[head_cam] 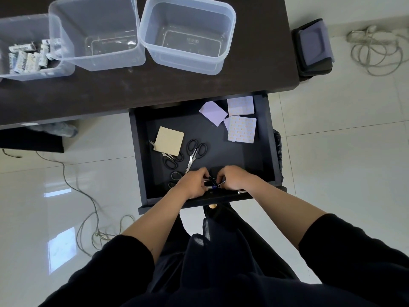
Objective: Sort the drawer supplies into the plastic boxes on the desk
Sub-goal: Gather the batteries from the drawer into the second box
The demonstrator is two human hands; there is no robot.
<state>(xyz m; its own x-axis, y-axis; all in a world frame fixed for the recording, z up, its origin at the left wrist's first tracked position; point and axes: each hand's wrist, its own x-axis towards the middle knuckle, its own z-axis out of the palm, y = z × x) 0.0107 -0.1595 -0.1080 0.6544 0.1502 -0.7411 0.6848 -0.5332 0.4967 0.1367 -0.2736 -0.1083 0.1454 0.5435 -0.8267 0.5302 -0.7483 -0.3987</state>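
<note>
An open dark drawer (269, 138) sits below the desk edge. At its front, my left hand (193, 183) and my right hand (232, 179) close together around a small bundle of dark pens (212, 183). Black-handled scissors (195, 152) lie in the drawer's middle, with a second pair (170, 161) partly under a tan note pad (169, 140). Purple note pads (213, 113) and patterned ones (241, 129) lie at the drawer's back right. Two empty clear boxes (97, 34) (188, 34) stand on the desk. A third box (28, 54) at the left holds several small white rolls.
The dark desk (155, 85) spans the top. A black case (314, 47) stands right of the desk on the floor. Cables (376, 47) coil on the tiles at the upper right and at the lower left (88, 196). Another pen (241, 192) lies at the drawer's front edge.
</note>
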